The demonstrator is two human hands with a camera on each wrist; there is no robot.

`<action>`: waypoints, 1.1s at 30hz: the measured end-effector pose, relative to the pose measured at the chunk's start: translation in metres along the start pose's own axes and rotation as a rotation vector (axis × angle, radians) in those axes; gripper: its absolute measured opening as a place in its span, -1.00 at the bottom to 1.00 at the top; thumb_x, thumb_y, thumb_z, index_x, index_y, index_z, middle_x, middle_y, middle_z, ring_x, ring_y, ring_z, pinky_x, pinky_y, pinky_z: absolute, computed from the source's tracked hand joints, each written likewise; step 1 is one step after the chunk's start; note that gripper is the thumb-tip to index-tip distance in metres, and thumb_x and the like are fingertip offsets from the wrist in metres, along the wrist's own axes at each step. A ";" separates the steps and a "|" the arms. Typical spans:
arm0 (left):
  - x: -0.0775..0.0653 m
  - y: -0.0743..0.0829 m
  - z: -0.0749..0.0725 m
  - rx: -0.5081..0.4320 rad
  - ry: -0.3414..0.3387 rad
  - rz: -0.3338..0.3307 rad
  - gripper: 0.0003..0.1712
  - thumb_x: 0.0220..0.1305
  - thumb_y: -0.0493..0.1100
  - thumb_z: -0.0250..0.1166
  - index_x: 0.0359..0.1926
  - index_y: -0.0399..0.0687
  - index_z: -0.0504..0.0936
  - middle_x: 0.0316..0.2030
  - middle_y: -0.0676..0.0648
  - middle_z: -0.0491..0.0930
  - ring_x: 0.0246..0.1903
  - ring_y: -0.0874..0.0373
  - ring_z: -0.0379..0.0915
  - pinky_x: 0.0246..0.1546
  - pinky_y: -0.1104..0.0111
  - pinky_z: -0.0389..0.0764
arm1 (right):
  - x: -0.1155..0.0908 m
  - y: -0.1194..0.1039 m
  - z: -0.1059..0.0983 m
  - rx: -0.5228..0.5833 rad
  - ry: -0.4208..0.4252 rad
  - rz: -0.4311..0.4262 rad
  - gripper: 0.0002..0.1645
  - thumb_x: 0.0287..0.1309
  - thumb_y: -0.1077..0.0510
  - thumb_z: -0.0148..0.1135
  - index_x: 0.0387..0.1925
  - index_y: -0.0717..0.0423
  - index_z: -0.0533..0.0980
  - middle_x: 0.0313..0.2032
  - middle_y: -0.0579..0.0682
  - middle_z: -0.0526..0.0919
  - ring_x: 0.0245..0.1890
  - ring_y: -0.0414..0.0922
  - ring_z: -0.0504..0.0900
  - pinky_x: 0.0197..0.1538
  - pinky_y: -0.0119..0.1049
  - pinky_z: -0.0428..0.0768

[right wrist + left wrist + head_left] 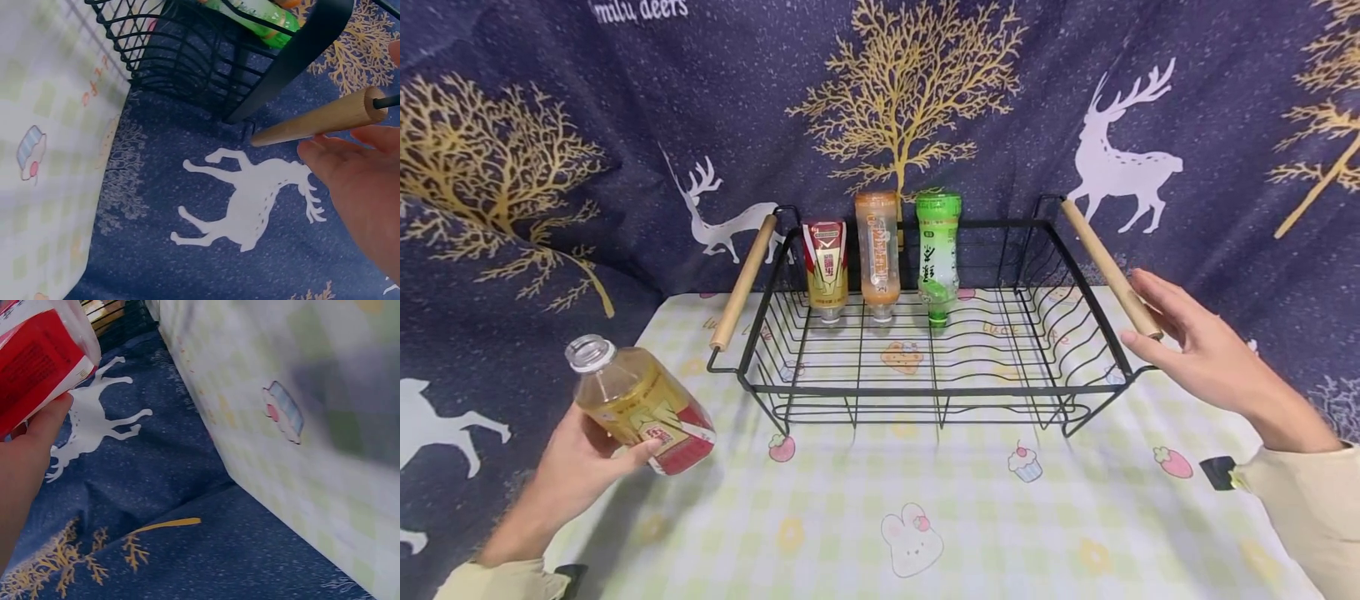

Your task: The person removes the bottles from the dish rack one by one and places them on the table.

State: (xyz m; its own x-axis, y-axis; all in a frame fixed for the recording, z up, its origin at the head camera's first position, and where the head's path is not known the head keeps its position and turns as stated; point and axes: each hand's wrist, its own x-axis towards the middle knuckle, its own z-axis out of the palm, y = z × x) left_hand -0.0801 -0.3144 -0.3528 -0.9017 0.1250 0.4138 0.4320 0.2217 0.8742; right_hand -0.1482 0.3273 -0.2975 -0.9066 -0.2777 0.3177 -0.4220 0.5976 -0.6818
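My left hand (576, 471) holds a clear plastic bottle (651, 408) with a red and gold label, left of the rack. The bottle leans with its neck up and to the left; no cap shows on it. The left wrist view catches its red label (40, 369). My right hand (1202, 354) is at the near end of the right wooden handle (1108, 262) of a black wire rack (925, 390). Its fingers look nearly straight, with the handle between thumb and fingers; whether they touch it is unclear.
Upside down at the rack's back stand a red and gold bottle (827, 267), an orange bottle (880, 258) and a green bottle (937, 250). A second wooden handle (745, 283) is on the left. A checked cloth (850, 533) covers the table; a dark blue curtain (737, 100) hangs behind.
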 end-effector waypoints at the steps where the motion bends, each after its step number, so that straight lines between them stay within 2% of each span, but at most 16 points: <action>1: -0.001 -0.001 0.000 0.004 -0.002 -0.011 0.00 -0.05 -0.78 0.25 0.41 -0.12 0.27 0.09 0.07 0.54 0.03 0.35 0.52 -0.07 0.63 0.55 | -0.001 0.002 0.001 0.005 0.001 -0.005 -0.13 0.34 0.36 0.18 0.54 0.28 -0.01 0.53 0.24 -0.06 0.26 -0.60 0.14 0.24 -0.80 0.10; 9: -0.005 -0.007 0.002 0.172 -0.025 -0.086 0.04 0.00 -0.67 0.37 0.47 -0.05 0.20 0.15 0.15 0.47 0.07 0.43 0.47 -0.02 0.66 0.51 | -0.004 0.012 0.006 0.062 -0.003 -0.068 -0.21 0.37 0.43 0.07 0.51 0.40 -0.03 0.48 0.03 0.04 0.35 -0.49 0.10 0.29 -0.75 0.09; 15: -0.008 -0.012 0.004 0.179 -0.048 -0.098 0.06 -0.04 -0.66 0.41 0.46 -0.07 0.21 0.12 0.18 0.50 0.06 0.44 0.48 -0.03 0.62 0.54 | -0.006 0.014 0.005 0.058 -0.006 -0.041 -0.20 0.41 0.39 0.05 0.54 0.30 -0.05 0.52 -0.05 -0.01 0.35 -0.51 0.09 0.20 -0.78 0.16; 19: -0.011 -0.016 0.004 0.183 -0.066 -0.121 0.03 -0.03 -0.64 0.42 0.43 -0.05 0.24 0.09 0.22 0.52 0.03 0.45 0.48 -0.05 0.62 0.56 | -0.006 0.014 0.006 0.070 -0.005 -0.046 -0.21 0.40 0.41 0.04 0.54 0.32 -0.04 0.52 -0.07 0.00 0.34 -0.51 0.11 0.13 -0.77 0.23; 26: -0.016 -0.024 0.002 0.201 -0.050 -0.162 0.00 -0.04 -0.65 0.41 0.36 0.11 0.33 0.06 0.31 0.51 0.00 0.49 0.46 -0.10 0.66 0.54 | -0.005 0.015 0.007 0.086 -0.003 -0.052 -0.22 0.39 0.42 0.04 0.53 0.35 -0.03 0.50 -0.02 0.04 0.32 -0.50 0.15 0.09 -0.76 0.27; 33: -0.017 -0.029 -0.002 0.191 -0.074 -0.128 0.07 -0.10 -0.67 0.43 0.40 0.02 0.25 0.06 0.27 0.52 0.00 0.48 0.49 -0.08 0.62 0.56 | -0.006 0.016 0.007 0.087 -0.003 -0.055 -0.22 0.39 0.43 0.04 0.53 0.35 -0.03 0.49 -0.06 0.04 0.33 -0.50 0.14 0.12 -0.76 0.26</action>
State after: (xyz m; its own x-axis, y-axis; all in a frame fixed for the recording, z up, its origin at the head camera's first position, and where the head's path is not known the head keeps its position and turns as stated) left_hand -0.0775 -0.3243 -0.3844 -0.9485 0.1530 0.2772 0.3164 0.4178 0.8517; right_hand -0.1498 0.3326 -0.3149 -0.8821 -0.3108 0.3541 -0.4693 0.5137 -0.7183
